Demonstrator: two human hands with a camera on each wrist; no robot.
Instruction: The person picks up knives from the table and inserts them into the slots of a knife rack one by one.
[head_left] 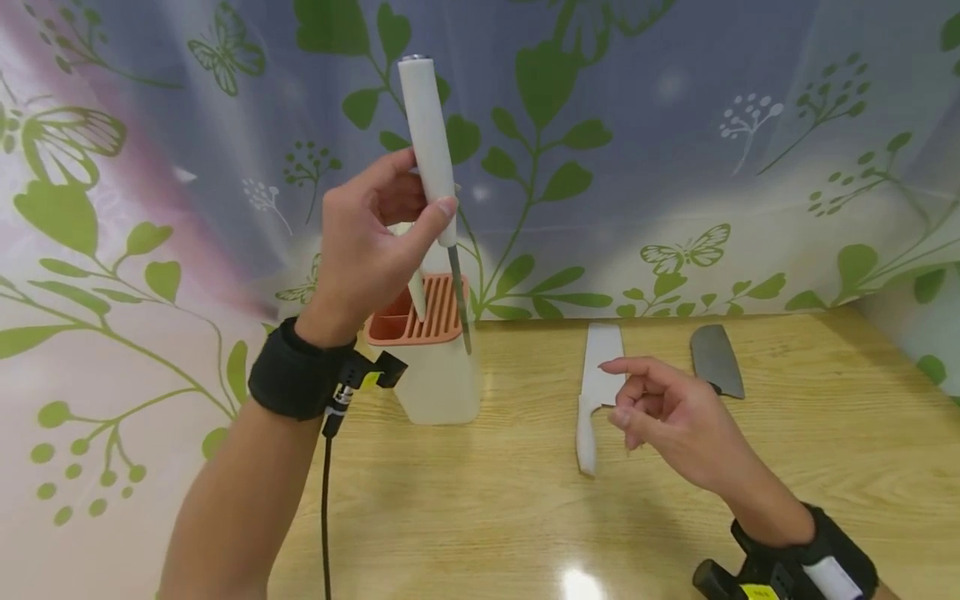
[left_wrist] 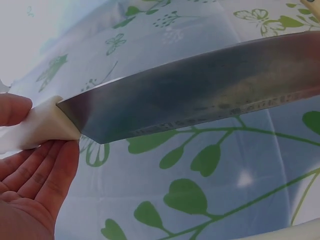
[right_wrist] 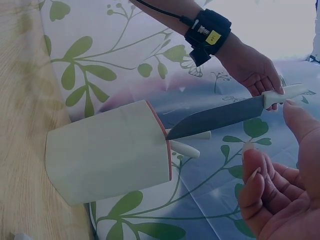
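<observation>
My left hand [head_left: 375,242] pinches the white handle of a kitchen knife [head_left: 431,142] between thumb and fingers, handle up and blade down. In the right wrist view the knife's blade [right_wrist: 217,119] has its tip at the slotted top of a cream knife block [right_wrist: 110,152]. An orange-red insert [head_left: 438,312] with slots caps that block, and other white handles [right_wrist: 185,149] stick out of it. My right hand [head_left: 675,425] hovers over the table with fingers loosely bent, holding nothing. Nearest to it lies a white-handled cleaver [head_left: 587,437].
A second, dark-bladed cleaver [head_left: 716,358] lies farther right, its handle hidden behind my right hand. The wooden table [head_left: 465,517] meets a leaf-patterned curtain [head_left: 540,167] at the back. A black cable [head_left: 327,508] hangs from the left wrist strap.
</observation>
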